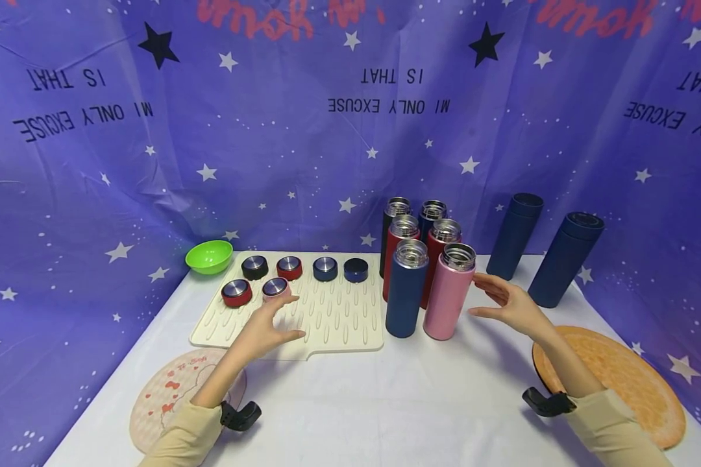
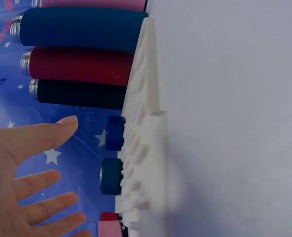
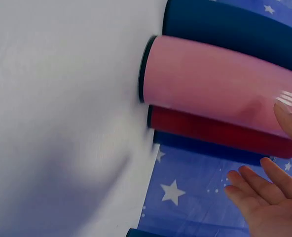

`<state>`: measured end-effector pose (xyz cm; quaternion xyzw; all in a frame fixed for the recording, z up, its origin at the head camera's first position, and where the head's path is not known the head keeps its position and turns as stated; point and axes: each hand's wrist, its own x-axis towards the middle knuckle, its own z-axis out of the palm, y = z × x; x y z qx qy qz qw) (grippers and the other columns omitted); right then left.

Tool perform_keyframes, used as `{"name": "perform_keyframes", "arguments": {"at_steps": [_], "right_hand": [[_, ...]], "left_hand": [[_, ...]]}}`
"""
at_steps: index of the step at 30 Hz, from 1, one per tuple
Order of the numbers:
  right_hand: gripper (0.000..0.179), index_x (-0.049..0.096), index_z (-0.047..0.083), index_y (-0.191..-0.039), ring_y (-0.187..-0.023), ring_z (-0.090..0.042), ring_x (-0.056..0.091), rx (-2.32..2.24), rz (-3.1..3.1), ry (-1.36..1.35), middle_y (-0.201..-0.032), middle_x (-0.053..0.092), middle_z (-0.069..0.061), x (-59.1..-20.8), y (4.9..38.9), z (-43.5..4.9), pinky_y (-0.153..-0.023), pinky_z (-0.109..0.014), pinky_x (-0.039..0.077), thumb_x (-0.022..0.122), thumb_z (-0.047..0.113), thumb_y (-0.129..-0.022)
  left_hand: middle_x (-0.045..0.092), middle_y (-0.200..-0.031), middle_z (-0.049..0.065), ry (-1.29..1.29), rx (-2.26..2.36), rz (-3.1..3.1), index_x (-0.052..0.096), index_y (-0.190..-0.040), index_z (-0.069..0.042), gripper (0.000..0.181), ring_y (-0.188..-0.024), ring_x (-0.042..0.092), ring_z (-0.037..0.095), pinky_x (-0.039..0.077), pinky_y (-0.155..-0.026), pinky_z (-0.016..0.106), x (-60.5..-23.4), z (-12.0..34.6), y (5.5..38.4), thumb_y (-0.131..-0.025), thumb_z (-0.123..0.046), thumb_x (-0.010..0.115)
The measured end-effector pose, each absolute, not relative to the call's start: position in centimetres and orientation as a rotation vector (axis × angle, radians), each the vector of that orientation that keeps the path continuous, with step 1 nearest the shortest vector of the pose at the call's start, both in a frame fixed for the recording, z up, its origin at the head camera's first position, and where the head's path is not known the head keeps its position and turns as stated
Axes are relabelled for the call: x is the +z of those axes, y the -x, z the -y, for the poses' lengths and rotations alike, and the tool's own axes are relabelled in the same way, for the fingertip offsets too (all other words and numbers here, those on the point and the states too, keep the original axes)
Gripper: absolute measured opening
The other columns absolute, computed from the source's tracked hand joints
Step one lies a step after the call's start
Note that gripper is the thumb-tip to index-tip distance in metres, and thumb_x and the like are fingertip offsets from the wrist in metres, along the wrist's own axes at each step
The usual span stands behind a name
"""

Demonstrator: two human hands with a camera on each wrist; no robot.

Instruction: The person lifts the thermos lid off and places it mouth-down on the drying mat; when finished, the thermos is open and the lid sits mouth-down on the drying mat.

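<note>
My left hand (image 1: 265,327) hovers over the cream drying board (image 1: 344,331), fingers and thumb spread, close to a pink lid (image 1: 276,288). It holds nothing; in the left wrist view its thumb and fingers are apart beside the blue lids (image 2: 111,176). Beside the pink bottle (image 1: 447,298), which stands upright without a lid, is my right hand (image 1: 511,305). Its thumb and fingers are parted with nothing gripped; whether a fingertip touches the bottle I cannot tell. A lidless blue bottle (image 1: 407,292) stands just left of the pink one, with red bottles (image 1: 394,259) behind.
Two dark blue bottles with lids on (image 1: 516,237) stand at the back right. Black, red and blue lids (image 1: 325,269) sit on the board. A green bowl (image 1: 210,257) is at the back left. A pink round mat (image 1: 158,395) and an orange mat (image 1: 619,383) lie at the sides.
</note>
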<state>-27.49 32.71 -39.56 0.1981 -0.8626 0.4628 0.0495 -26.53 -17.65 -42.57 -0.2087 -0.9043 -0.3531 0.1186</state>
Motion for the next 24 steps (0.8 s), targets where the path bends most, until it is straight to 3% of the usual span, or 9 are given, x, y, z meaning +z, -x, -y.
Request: {"name": "perform_keyframes", "arguments": {"at_steps": [10,18,24], "right_hand": [[0.079,0.038,0.005,-0.147,-0.134,-0.039,0.037,1.38,2.609,-0.363,-0.146,0.041,-0.02,-39.5,28.6,-34.3,-0.108,-0.05,0.031,0.078,0.03,-0.082],[0.078,0.041,0.009,-0.147,-0.134,-0.031,0.04,1.37,2.416,-0.04,-0.147,0.041,-0.017,-39.2,30.3,-35.2,-0.107,-0.028,0.036,0.077,0.035,-0.082],[0.077,0.044,0.01,-0.145,-0.135,-0.025,0.04,1.427,2.177,0.125,-0.148,0.042,-0.013,-38.5,32.1,-35.4,-0.111,-0.031,0.033,0.08,0.03,-0.08]], "left_hand": [[0.056,-0.129,0.022,0.518,-0.963,2.721,0.055,-0.13,-0.001,0.071,-0.122,0.048,0.045,0.037,-0.102,0.058,-43.9,18.6,24.9,-0.07,-0.021,0.086],[0.055,-0.129,0.027,0.476,-0.938,2.767,0.054,-0.13,0.004,0.074,-0.12,0.047,0.048,0.037,-0.102,0.058,-44.9,19.5,25.0,-0.068,-0.02,0.087],[0.053,-0.13,0.028,0.465,-0.927,2.81,0.053,-0.131,0.004,0.076,-0.121,0.046,0.048,0.037,-0.102,0.059,-45.4,19.8,25.1,-0.068,-0.022,0.087]]}}
